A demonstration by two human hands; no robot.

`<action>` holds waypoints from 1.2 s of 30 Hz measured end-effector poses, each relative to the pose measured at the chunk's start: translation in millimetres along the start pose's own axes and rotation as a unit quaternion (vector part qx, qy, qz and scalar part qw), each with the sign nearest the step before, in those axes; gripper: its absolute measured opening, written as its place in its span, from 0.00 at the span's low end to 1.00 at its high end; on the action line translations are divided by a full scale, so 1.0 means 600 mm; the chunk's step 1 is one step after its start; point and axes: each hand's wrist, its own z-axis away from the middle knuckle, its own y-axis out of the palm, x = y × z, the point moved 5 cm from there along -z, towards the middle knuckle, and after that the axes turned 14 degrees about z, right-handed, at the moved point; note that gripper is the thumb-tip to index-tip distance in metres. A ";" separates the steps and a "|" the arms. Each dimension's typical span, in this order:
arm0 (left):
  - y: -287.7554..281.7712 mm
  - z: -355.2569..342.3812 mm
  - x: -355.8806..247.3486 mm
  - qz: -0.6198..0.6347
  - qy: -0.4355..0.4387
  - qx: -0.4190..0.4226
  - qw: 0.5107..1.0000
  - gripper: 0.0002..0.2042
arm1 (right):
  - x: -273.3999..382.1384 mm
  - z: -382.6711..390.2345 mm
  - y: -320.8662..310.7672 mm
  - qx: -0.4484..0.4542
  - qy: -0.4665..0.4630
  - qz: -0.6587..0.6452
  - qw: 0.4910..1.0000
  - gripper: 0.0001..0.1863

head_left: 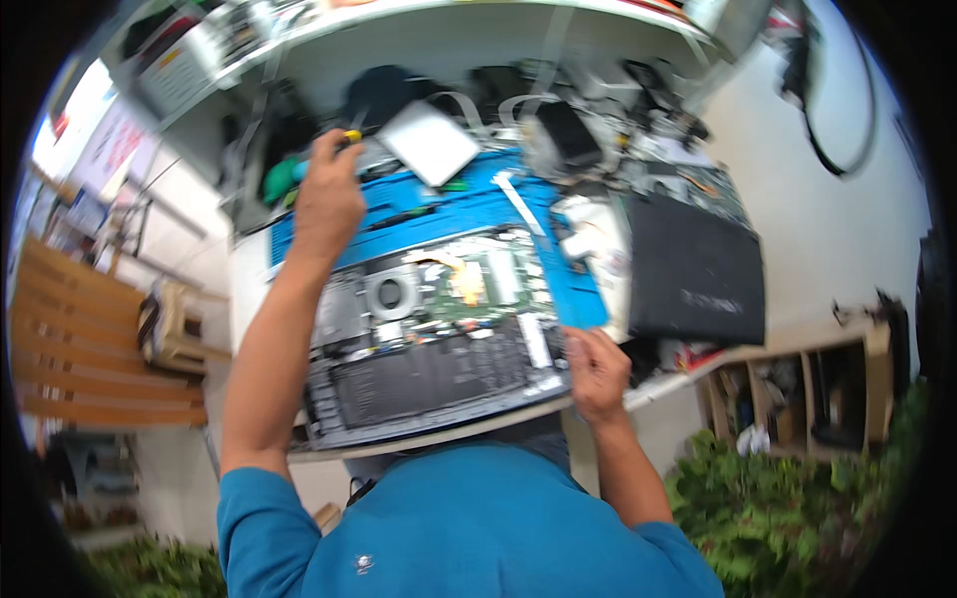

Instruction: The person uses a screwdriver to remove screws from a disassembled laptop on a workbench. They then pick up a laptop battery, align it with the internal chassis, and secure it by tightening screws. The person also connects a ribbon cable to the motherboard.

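Observation:
An opened laptop base [429,339] lies near the table's front edge, its insides exposed: a round fan [392,292], a green circuit board [454,299] and a long black battery [429,377]. My left hand [331,199] is raised beyond its upper left side, fingers curled round a yellow-ended tool [353,136] that is mostly hidden. At the laptop's right edge my right hand [598,374] has its fingers pressed together; what they pinch, if anything, does not show. The picture is somewhat blurred.
A blue work mat [478,189] extends beyond the laptop, bearing a dark pen-like tool [402,217] and a white strip [519,204]. A white square box [429,143] stands behind. To the right lies a black laptop lid [695,271]. Cluttered parts line the back under a shelf [469,12].

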 end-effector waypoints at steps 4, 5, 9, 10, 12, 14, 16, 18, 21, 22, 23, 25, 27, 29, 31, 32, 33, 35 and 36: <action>0.092 -0.025 0.040 -0.026 -0.076 0.077 0.994 0.22 | 0.005 0.003 -0.002 0.003 0.025 -0.033 0.999 0.10; 0.098 -0.035 0.038 -0.042 -0.134 0.109 0.984 0.24 | 0.003 0.011 -0.001 -0.012 0.044 -0.067 0.997 0.11; 0.147 -0.070 0.078 -0.048 -0.181 0.187 0.964 0.26 | -0.043 0.058 -0.020 -0.063 0.192 -0.276 0.940 0.20; 0.166 -0.074 0.113 -0.035 -0.174 0.196 0.964 0.27 | -0.049 0.065 -0.026 -0.073 0.238 -0.351 0.903 0.23; 0.174 -0.078 0.128 -0.024 -0.166 0.251 0.953 0.31 | -0.057 0.062 -0.054 -0.118 0.287 -0.442 0.841 0.28; 0.168 -0.075 0.107 0.004 -0.134 0.259 0.956 0.32 | -0.084 0.064 -0.079 -0.163 0.308 -0.501 0.792 0.28; 0.148 -0.069 0.086 0.028 -0.114 0.249 0.961 0.32 | -0.105 0.063 -0.098 -0.175 0.310 -0.508 0.784 0.20; 0.124 -0.061 0.061 0.054 -0.104 0.222 0.968 0.32 | -0.126 0.066 -0.106 -0.185 0.317 -0.517 0.773 0.12; 0.081 -0.053 0.027 0.048 -0.062 0.182 0.980 0.30 | -0.143 0.053 -0.102 -0.187 0.329 -0.537 0.754 0.17; 0.067 -0.047 0.013 0.067 -0.041 0.161 0.984 0.29 | -0.151 0.047 -0.101 -0.195 0.320 -0.541 0.753 0.13; 0.052 -0.043 -0.009 0.091 -0.039 0.153 0.983 0.28 | -0.160 0.046 -0.103 -0.201 0.328 -0.537 0.751 0.12; 0.018 -0.033 -0.057 0.139 -0.036 0.135 0.980 0.27 | -0.174 0.044 -0.108 -0.211 0.343 -0.530 0.746 0.11; -0.010 -0.022 -0.086 0.150 -0.011 0.132 0.980 0.26 | -0.179 0.038 -0.109 -0.216 0.346 -0.537 0.738 0.11; -0.029 -0.007 -0.109 0.174 0.005 0.130 0.976 0.24 | -0.191 0.033 -0.116 -0.220 0.330 -0.526 0.753 0.12; -0.044 0.007 -0.135 0.204 0.014 0.133 0.970 0.22 | -0.211 0.031 -0.126 -0.223 0.297 -0.498 0.783 0.13; -0.052 0.014 -0.151 0.219 0.014 0.138 0.966 0.21 | -0.204 0.026 -0.131 -0.239 0.279 -0.508 0.779 0.11; -0.060 0.022 -0.163 0.227 0.021 0.142 0.963 0.21 | -0.195 0.025 -0.139 -0.251 0.270 -0.507 0.779 0.10; -0.079 0.038 -0.183 0.240 0.030 0.149 0.959 0.20 | -0.170 0.027 -0.155 -0.269 0.253 -0.506 0.779 0.10; -0.085 0.044 -0.199 0.272 0.022 0.161 0.949 0.20 | -0.156 0.033 -0.162 -0.269 0.244 -0.502 0.785 0.12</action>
